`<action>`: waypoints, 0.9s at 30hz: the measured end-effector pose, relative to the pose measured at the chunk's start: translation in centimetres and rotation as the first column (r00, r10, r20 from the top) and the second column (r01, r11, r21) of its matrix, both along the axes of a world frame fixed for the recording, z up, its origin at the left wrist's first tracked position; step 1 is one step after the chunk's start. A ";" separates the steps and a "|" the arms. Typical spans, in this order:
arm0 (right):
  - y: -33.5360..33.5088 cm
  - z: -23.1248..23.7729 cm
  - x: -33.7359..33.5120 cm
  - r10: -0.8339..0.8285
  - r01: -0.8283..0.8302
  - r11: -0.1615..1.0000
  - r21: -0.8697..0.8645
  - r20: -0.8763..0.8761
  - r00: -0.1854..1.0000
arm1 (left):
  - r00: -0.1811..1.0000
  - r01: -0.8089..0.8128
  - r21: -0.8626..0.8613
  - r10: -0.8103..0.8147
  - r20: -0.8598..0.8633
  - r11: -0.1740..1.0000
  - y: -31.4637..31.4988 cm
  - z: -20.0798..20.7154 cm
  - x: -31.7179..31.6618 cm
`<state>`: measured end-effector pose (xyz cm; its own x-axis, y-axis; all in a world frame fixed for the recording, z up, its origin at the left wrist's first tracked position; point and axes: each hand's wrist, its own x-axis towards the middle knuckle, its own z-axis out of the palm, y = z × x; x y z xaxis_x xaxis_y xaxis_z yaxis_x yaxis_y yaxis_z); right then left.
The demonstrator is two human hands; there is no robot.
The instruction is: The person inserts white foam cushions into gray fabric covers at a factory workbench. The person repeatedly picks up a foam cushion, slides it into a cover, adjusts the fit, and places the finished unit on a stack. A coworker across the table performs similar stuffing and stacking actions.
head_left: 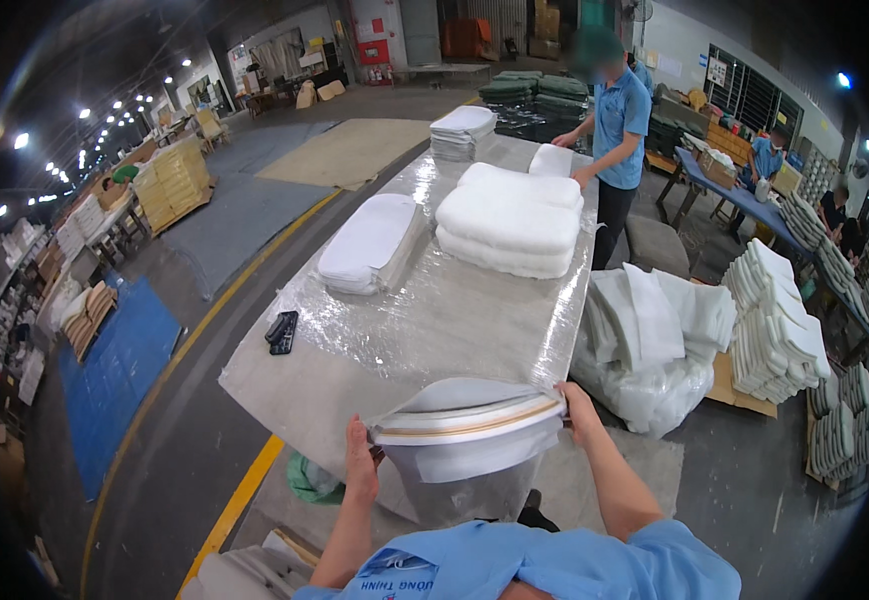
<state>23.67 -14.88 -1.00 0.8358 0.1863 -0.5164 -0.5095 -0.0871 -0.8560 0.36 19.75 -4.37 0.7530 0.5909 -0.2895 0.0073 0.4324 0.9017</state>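
In front of my body, at the table's near edge, I hold a white fabric cover (470, 440) with a curved, gaping top and a thin tan line along its layers. My left hand (362, 462) grips its left end, thumb upward, with the other fingers partly hidden behind it. At the right end, my right hand (579, 410) is closed on the edge. Beyond it on the plastic-covered table (355, 345) lie a stack of flat white covers (367, 240), a pile of thick white padding (510, 220) and a small black tool (282, 332).
Another stack of white pieces (463, 130) sits at the table's far end. A co-worker (620, 130) in blue handles a white piece there. Right of the table are a plastic bag of white padding (645, 340) and stacked white cushions (775, 320). A green bag (313, 480) lies at lower left.
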 end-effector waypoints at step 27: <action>-0.7 2.7 -16.8 0.373 -0.287 0.891 0.351 -0.209 0.904 | 0.945 0.317 0.124 -0.324 0.039 0.940 -0.3 3.5 28.3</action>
<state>6.86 -15.54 1.72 0.5382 0.6109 -0.5807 -0.7073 -0.0473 -0.7053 28.70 19.47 -0.88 0.9213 0.3423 -0.1847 0.0749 0.3099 0.9478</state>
